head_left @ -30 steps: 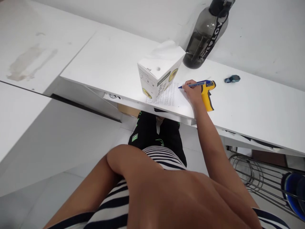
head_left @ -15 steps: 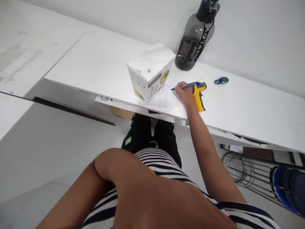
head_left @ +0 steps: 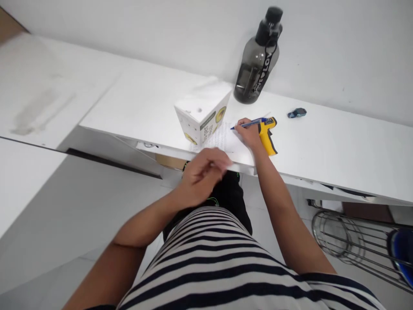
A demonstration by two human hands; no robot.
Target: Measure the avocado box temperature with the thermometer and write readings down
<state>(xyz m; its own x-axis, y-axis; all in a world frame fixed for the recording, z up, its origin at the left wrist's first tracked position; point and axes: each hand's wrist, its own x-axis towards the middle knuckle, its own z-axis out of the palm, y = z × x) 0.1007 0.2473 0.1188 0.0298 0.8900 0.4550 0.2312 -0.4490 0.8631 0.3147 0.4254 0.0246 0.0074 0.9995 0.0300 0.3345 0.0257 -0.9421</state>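
My right hand [head_left: 249, 132] is closed around a blue pen [head_left: 238, 126], its tip near a handwritten sheet of paper [head_left: 229, 137] on the white shelf. Beside that hand lies a yellow and black gun-shaped tool [head_left: 266, 140], partly covered by the pen and hand. A white box with avocado pictures [head_left: 211, 122] stands upright behind the paper, over part of it. My left hand [head_left: 206, 174] hovers in front of the shelf edge, a little blurred, fingers loosely curved with a gap to the thumb. Nothing shows in it.
A dark see-through bottle [head_left: 254, 64] stands against the wall behind the paper. A small bluish object [head_left: 297, 113] lies farther right on the white shelf [head_left: 338, 146]. Below at the right is a metal wire rack [head_left: 358, 241] with a blue item in it.
My left hand has swung up from near my body to the shelf's front edge. The view has tilted slightly. My right hand keeps its hold on the pen at the paper.
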